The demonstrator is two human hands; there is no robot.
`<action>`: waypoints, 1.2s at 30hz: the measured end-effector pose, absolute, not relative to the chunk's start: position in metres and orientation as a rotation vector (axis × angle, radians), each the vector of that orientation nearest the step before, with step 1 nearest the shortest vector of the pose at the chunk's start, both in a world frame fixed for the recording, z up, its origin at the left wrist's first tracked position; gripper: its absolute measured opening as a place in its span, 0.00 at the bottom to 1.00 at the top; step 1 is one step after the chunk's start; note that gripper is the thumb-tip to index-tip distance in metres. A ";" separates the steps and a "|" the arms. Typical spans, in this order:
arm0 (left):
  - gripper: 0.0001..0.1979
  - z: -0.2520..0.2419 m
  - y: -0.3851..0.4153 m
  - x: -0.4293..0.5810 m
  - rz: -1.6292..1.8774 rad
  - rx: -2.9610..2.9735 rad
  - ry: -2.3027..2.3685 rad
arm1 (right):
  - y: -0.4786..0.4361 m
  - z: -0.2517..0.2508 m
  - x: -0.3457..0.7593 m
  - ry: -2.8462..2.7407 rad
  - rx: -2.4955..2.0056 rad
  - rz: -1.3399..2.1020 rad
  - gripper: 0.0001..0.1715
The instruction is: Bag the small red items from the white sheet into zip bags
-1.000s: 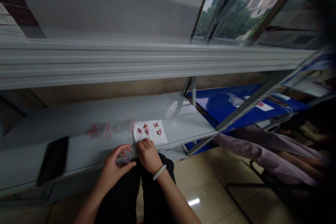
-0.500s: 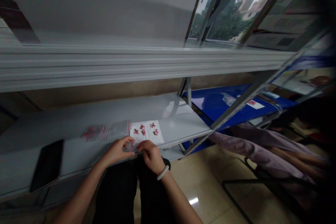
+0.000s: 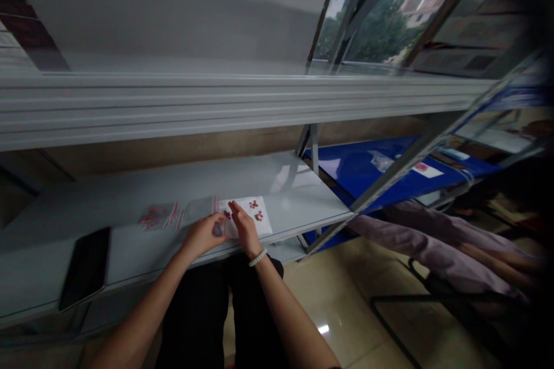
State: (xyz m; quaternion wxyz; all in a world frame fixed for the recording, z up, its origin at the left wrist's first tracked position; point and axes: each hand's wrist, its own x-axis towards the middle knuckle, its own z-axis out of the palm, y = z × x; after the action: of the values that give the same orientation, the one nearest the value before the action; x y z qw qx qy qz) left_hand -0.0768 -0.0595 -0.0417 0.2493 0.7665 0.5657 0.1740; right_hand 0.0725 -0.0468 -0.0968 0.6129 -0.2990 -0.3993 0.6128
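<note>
1. Head view, hands: the left hand [image 3: 202, 236] is curled, pinching a small clear plastic bag [image 3: 219, 229] near the front edge of the grey metal shelf [image 3: 130, 199]. The right hand [image 3: 244, 232] is half open, its fingertips on a white paper sheet [image 3: 246, 216].
2. Head view, progress: pink-red pieces [image 3: 258, 215] remain on the sheet. Left of it lie a clear bag [image 3: 199, 209] that looks empty and a filled bag [image 3: 156, 217], with a black phone [image 3: 84, 268] nearer the shelf's left end.

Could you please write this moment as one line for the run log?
left hand: holds small clear bag | right hand: fingers on white sheet | below: grey shelf
</note>
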 end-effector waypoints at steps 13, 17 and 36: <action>0.20 -0.018 -0.047 -0.056 0.033 2.284 1.718 | -0.041 -0.112 0.071 -0.895 -0.721 1.399 0.31; 0.21 -0.017 -0.041 -0.048 -0.077 2.315 1.761 | -0.038 -0.116 0.071 -0.861 -0.720 1.415 0.31; 0.26 -0.008 -0.039 -0.034 -0.196 2.346 1.789 | -0.034 -0.121 0.068 -0.814 -0.706 1.448 0.28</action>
State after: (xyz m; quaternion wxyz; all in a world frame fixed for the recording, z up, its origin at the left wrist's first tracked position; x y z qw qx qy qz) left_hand -0.0340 -0.0394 -0.0078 0.0924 0.7901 0.6024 -0.0661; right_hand 0.0677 -0.0344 -0.1209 0.6196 -0.3070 -0.3540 0.6297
